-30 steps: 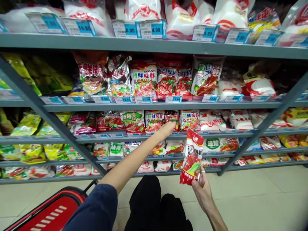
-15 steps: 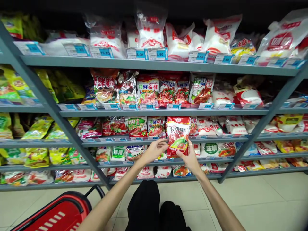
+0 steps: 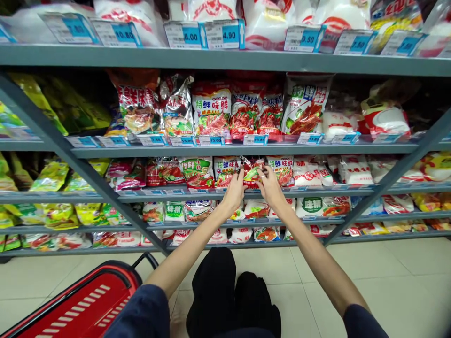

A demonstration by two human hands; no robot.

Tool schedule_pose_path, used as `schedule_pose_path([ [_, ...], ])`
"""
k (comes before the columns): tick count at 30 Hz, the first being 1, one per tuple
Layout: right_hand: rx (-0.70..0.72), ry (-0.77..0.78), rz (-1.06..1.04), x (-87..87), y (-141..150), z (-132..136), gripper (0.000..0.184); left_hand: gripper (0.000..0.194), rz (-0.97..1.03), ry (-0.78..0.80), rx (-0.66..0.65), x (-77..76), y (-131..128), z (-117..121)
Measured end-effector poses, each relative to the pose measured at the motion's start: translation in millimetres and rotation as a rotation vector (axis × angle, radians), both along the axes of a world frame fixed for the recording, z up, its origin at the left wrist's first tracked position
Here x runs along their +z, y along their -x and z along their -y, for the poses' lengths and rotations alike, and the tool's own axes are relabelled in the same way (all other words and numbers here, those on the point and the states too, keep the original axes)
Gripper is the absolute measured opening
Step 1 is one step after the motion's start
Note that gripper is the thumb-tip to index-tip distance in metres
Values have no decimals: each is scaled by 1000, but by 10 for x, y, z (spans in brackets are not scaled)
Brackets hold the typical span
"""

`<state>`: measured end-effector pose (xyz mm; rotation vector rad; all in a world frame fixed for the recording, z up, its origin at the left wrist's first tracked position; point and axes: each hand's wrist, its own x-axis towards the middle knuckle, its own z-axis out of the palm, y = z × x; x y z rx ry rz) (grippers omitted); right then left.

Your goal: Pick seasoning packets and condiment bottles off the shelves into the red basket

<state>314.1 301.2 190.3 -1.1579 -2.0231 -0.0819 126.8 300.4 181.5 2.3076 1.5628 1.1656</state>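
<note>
A red and white seasoning packet (image 3: pixel 252 174) stands in the third shelf row from the top, between similar bags. My left hand (image 3: pixel 234 193) grips its left edge, with the fingers reaching up along the side. On the opposite edge, the fingers of my right hand (image 3: pixel 270 187) are closed on the packet. A bag with coloured lettering (image 3: pixel 225 170) is right beside my left hand, and another such bag (image 3: pixel 283 169) is just behind my right hand. The fingertips are partly hidden at the packet's sides.
A grey shelf edge (image 3: pixel 243 150) with price tags runs just above my hands. Slanted grey posts (image 3: pixel 75 157) cross the shelves on both sides. A red shopping basket (image 3: pixel 88 300) is on the tiled floor (image 3: pixel 334 267) at lower left.
The packet has moved away from me, back into the shelf row. My left hand has closed in on its left side. The view has come nearer to the shelves.
</note>
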Motion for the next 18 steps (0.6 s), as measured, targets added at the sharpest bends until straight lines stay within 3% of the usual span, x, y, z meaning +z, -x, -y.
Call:
schedule_pose_path([
  [7,-20,-21,116,-25,-51,-105,54,36,-275,-56,103,244,-40,12],
  [13,53,36,186,-54,-124,-16,65,57,-340,-56,-4,209,101,34],
  [18,36,67,115,-45,-119,11,68,59,-333,-9,-31,253,130,-26],
])
